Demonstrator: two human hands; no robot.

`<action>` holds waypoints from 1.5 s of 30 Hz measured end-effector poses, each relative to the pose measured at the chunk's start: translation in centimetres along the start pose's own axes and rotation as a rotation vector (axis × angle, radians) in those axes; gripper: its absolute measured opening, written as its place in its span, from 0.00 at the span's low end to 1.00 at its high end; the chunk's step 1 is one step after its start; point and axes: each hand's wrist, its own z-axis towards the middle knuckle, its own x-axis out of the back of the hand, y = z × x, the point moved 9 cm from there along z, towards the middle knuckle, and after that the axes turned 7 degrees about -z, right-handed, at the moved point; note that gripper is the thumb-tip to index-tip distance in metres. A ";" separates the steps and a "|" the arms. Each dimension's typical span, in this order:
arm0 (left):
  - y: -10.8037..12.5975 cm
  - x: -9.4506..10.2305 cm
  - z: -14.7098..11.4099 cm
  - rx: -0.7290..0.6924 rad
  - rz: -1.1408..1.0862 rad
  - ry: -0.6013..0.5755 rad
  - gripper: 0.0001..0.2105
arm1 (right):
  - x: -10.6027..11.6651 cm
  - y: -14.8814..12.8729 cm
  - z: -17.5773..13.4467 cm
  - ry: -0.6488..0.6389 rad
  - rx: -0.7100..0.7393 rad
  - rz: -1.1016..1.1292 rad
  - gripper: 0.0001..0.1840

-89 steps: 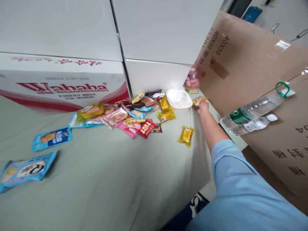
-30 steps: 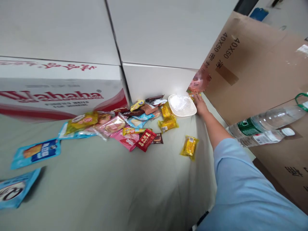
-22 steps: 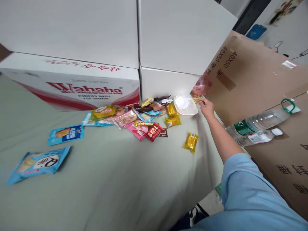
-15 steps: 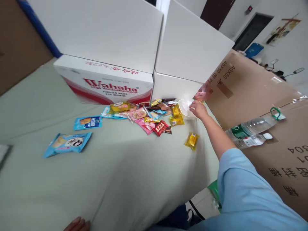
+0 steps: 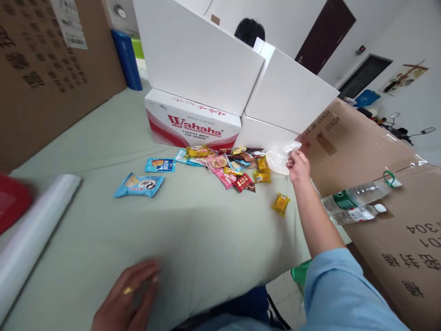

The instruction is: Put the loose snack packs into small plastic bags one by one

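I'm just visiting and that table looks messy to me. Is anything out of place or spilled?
Snack packets lie strewn in a loose heap before the Wahaha box; one yellow packet sits alone near the table's edge. Two water bottles lie on their sides on a cardboard box. Nothing looks spilled.

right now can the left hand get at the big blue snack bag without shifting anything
Probably yes. The left hand rests flat on the near edge of the green cloth, and only bare cloth lies between it and the blue snack bag. The white roll lies off to the side, out of that path.
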 end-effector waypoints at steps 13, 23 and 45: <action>-1.0 -12.5 10.9 0.419 -1.030 -0.108 0.36 | -21.8 -2.6 -33.0 -0.801 -0.703 0.898 0.14; -1.8 -12.5 9.8 0.672 -1.471 -0.101 0.24 | -18.8 -1.3 -29.5 -0.606 -0.619 0.877 0.16; -4.5 -11.6 10.4 0.757 -1.399 0.129 0.24 | -0.9 3.4 1.3 0.133 0.017 -0.635 0.04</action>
